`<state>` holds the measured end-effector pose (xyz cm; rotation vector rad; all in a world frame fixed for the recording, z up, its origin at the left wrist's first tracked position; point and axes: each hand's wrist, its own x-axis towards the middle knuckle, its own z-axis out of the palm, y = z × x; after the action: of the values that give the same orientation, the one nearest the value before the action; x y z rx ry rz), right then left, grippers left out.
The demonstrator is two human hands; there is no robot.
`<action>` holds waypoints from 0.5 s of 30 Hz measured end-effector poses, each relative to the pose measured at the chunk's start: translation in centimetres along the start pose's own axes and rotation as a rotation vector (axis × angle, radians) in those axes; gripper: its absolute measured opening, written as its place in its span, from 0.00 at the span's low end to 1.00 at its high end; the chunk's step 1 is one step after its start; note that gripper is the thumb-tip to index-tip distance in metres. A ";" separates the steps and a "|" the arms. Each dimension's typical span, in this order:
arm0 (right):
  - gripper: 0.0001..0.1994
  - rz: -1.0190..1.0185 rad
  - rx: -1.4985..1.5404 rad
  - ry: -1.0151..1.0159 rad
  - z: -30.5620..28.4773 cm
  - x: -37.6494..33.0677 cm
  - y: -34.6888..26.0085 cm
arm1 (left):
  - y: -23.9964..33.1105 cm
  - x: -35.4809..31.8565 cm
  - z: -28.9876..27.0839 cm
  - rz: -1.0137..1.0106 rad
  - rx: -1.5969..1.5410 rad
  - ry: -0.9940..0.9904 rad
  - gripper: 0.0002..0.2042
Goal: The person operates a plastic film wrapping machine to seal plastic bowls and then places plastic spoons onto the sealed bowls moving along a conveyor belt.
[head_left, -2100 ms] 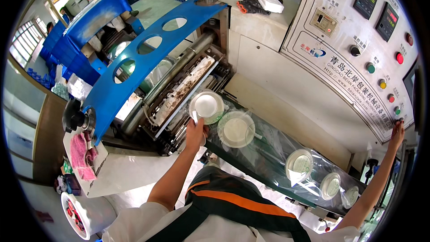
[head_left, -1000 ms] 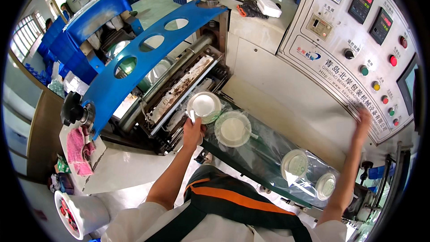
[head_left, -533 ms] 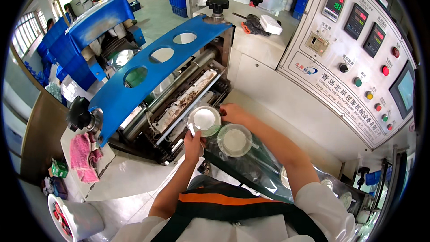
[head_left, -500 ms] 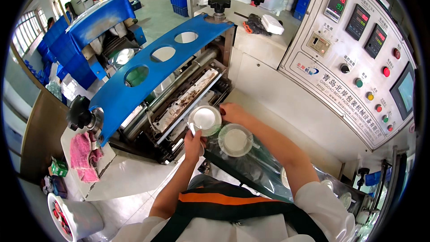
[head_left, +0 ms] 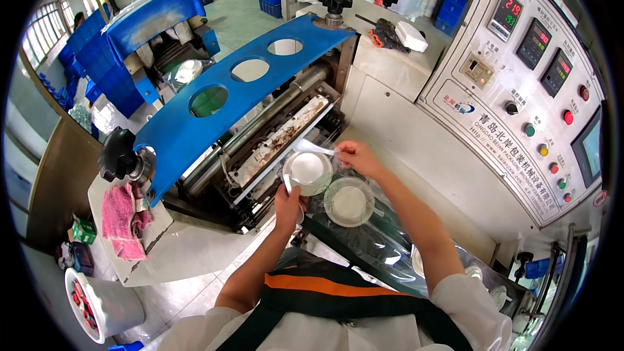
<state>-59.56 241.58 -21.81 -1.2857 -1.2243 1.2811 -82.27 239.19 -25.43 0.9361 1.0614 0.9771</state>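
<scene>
My left hand (head_left: 288, 201) grips the near edge of a round clear container (head_left: 307, 171) with white contents, wrapped in clear film, at the mouth of the packaging machine. My right hand (head_left: 355, 156) pinches a small white plastic spoon (head_left: 314, 149) and the film at that container's far side. A second wrapped round container (head_left: 349, 201) lies just right of the first on the glossy film belt (head_left: 383, 247). More wrapped containers (head_left: 421, 261) sit further down the belt, partly hidden by my right arm.
A blue plate with three round holes (head_left: 234, 91) slopes over the machine's rollers. A white control cabinet (head_left: 520, 104) with displays, knobs and coloured buttons stands right. A pink cloth (head_left: 123, 218) lies on the left shelf, a white bucket (head_left: 104, 305) below. Blue crates stand behind.
My right hand left the control panel and swung left to the first container, where it now holds the spoon. My left hand has stayed on that container.
</scene>
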 end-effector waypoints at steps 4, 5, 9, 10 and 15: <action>0.02 -0.064 -0.246 -0.038 0.0 -0.3 -2.5 | -0.2 -0.2 0.1 -0.013 -0.029 0.048 0.10; 0.03 -0.157 -0.516 -0.045 0.1 -0.3 -3.5 | -0.1 -0.2 0.1 0.000 -0.054 0.065 0.09; 0.06 -0.366 -1.169 -0.176 0.4 0.2 -5.2 | 0.0 -0.5 0.4 -0.015 -0.052 0.100 0.09; 0.06 -0.367 -1.170 -0.181 0.5 0.3 -5.5 | 0.2 -0.5 0.4 0.016 -0.025 0.085 0.08; 0.13 0.079 -0.262 -0.054 -0.1 4.0 -3.8 | 0.0 -0.1 0.2 0.035 0.032 0.063 0.08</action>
<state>-59.76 245.88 -18.37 -1.5074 -1.4285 1.2479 -82.13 239.04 -25.41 0.9580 1.1195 1.0262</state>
